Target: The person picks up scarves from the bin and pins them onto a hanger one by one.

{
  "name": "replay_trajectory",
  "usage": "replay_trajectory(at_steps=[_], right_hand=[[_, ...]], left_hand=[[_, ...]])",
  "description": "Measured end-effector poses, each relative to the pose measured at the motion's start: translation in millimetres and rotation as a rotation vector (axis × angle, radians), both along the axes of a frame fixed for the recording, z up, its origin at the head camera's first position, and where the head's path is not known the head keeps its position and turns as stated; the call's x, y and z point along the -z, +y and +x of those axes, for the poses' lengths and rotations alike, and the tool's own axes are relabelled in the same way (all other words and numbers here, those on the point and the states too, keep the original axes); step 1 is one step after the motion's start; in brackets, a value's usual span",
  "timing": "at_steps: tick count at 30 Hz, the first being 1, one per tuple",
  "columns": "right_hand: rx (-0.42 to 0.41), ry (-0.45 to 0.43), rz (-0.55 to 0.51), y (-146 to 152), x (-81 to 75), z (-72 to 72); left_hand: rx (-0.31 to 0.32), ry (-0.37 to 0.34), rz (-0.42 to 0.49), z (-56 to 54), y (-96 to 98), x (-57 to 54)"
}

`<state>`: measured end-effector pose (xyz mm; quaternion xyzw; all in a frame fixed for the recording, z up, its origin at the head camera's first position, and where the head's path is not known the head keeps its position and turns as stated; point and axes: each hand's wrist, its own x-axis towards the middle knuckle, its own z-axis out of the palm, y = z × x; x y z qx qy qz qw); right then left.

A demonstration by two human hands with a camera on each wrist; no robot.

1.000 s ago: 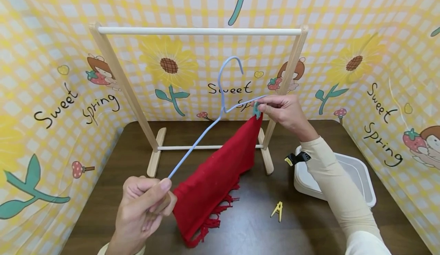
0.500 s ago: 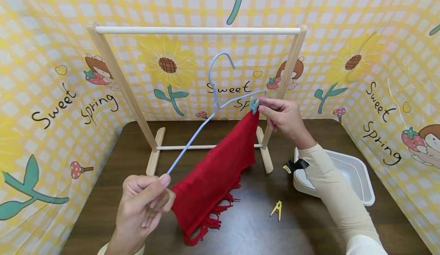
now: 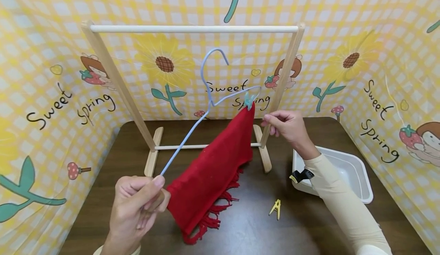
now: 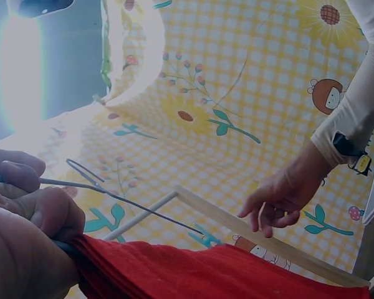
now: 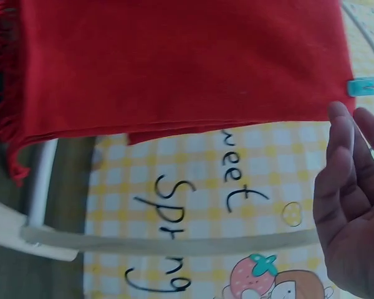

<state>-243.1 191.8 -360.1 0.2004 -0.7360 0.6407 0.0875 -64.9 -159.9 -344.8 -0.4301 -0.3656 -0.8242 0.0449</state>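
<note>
My left hand [image 3: 135, 207] pinches one end of a light blue wire clothes hanger [image 3: 187, 136] between thumb and fingers. A folded red fringed scarf [image 3: 216, 159] slants down from that hand to the hanger's far end. There a teal clothespin [image 3: 249, 100] clips its upper corner to the wire. The same clothespin [image 4: 206, 237] shows beyond the red cloth in the left wrist view. My right hand [image 3: 288, 131] is apart from the scarf, just right of the clipped corner, fingers loosely bent around nothing. In the right wrist view, the right hand's fingers [image 5: 340, 143] appear below the clothespin.
A wooden rack with a white top bar [image 3: 196, 29] stands behind the hanger. On the dark table [image 3: 251, 232], a yellow clothespin [image 3: 276, 209] lies in front. A white plastic tub [image 3: 362, 178] sits at right, partly behind my right forearm. Patterned cloth [image 3: 41, 79] walls the sides and back.
My right hand has let go of the teal clothespin and drawn back down and right. The clothespin stays on the scarf's corner. Hanger and left hand have shifted slightly left in the view.
</note>
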Motion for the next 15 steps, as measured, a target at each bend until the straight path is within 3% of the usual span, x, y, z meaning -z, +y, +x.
replay_trajectory(at_steps=[6, 15], right_hand=[[-0.034, -0.048, 0.163, 9, 12.9, 9.2], [-0.119, -0.048, 0.426, 17, 26.1, 29.4]], left_hand=[[-0.005, -0.007, 0.019, -1.5, -1.3, -1.8], [-0.005, -0.004, 0.039, -5.5, -3.5, -5.1]])
